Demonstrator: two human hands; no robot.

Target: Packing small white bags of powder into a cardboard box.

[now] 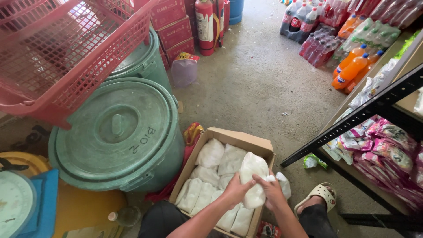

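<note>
Head view: a white bag [252,176] is gripped by the left hand [235,190] and right hand [272,192], both closed around it, at the box's [246,140] three o'clock side; its neck is best kept pinched, its weight supported.

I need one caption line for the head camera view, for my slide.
Both hands, left hand and right hand, hold a white bag over a cardboard box.

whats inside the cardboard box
The box holds white filled bags lying in rows. Both hands, left and right, grip one bag above them. Anything under the top layer is hidden.
</note>
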